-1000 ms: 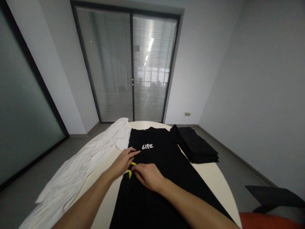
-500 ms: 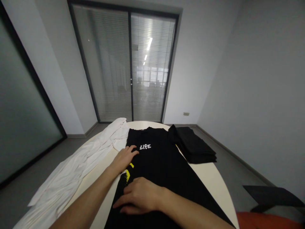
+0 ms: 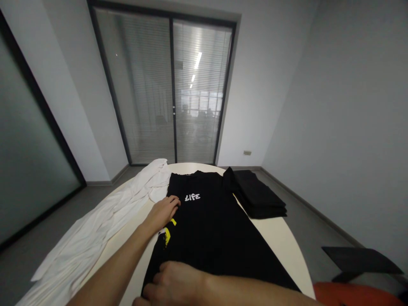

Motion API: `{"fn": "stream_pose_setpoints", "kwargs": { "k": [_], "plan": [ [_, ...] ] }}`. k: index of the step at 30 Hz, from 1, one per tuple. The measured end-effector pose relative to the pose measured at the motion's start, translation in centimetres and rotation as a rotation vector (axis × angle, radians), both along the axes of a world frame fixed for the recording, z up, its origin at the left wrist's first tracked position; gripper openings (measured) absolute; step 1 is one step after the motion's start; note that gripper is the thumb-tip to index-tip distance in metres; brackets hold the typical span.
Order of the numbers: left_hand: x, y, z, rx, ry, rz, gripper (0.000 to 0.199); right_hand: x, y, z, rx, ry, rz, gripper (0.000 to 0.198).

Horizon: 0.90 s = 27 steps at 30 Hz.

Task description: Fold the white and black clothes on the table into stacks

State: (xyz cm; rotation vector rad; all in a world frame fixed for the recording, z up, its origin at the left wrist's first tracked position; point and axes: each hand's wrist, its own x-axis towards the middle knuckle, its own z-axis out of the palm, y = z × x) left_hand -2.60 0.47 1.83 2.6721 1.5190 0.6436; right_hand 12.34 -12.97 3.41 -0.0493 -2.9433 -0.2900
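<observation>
A black T-shirt [image 3: 213, 229] lies flat and folded narrow on the round table, with white lettering near its neck and yellow marks by its left edge. My left hand [image 3: 164, 211] is at that edge beside the lettering, its fingers drawn together and bent down on the cloth. Lower on the same edge, my right hand [image 3: 178, 282] reaches across the T-shirt with curled fingers closed at the fabric. The fingertips of both hands are partly hidden, and the right one is cut by the bottom of the view.
Crumpled white cloth [image 3: 105, 216] covers the table's left side. A stack of folded black clothes [image 3: 259, 193] stands at the right, close to the T-shirt. The cream tabletop [image 3: 295, 250] has a curved edge. Beyond it at lower right is a red and black chair [image 3: 347, 293].
My right hand has moved down and a little left along the T-shirt, its fingers curling in. My left hand has shifted slightly left, its spread fingers closing. The view has turned slightly.
</observation>
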Motion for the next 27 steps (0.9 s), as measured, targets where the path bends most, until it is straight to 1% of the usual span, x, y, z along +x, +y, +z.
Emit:
{"fn": "stream_pose_setpoints", "kwargs": {
  "k": [4, 6, 9, 11, 13, 15, 18, 21, 22, 23, 25, 27],
  "plan": [
    [-0.3, 0.0, 0.4, 0.010, -0.013, 0.020, 0.019, -0.5, -0.3, 0.2, -0.051, 0.013, 0.018, 0.013],
    [-0.4, -0.1, 0.6, 0.023, -0.018, 0.023, 0.018, -0.5, -0.2, -0.3, -0.051, 0.029, 0.006, 0.017],
    [-0.2, -0.2, 1.0, 0.028, -0.035, 0.044, 0.018, 0.0, 0.1, -1.6, -0.072, 0.029, 0.037, 0.027],
    [0.0, -0.4, 1.3, 0.028, -0.044, 0.071, 0.019, 0.4, 0.3, -2.2, -0.120, 0.016, 0.063, 0.036],
    [0.4, -0.6, 1.7, 0.032, -0.052, 0.098, 0.020, 1.2, 0.4, -2.1, -0.201, -0.007, 0.063, 0.039],
    [0.7, -0.7, 2.0, 0.035, -0.068, 0.129, 0.020, 2.2, 0.3, -1.2, -0.299, -0.038, 0.052, 0.039],
    [1.2, -0.6, 2.3, 0.030, -0.105, 0.186, 0.021, 4.3, 0.2, 1.4, -0.409, -0.071, -0.007, 0.034],
    [2.0, -0.1, 2.1, 0.003, -0.097, 0.219, 0.020, 6.8, 0.5, 3.8, -0.512, -0.069, -0.074, 0.026],
    [2.2, 0.1, 1.9, -0.003, -0.075, 0.220, 0.019, 7.5, 0.8, 4.4, -0.584, -0.066, -0.095, 0.024],
    [2.5, 0.3, 1.6, -0.008, -0.050, 0.217, 0.019, 8.2, 1.1, 4.8, -0.689, -0.074, -0.116, 0.022],
    [3.1, 0.6, 1.1, -0.007, -0.006, 0.206, 0.018, 9.3, 1.7, 5.3, -0.986, -0.119, -0.175, 0.020],
    [3.6, 0.7, 0.7, -0.009, 0.014, 0.201, 0.018, 9.9, 2.4, 5.1, -1.322, -0.163, -0.251, 0.018]
  ]
}}
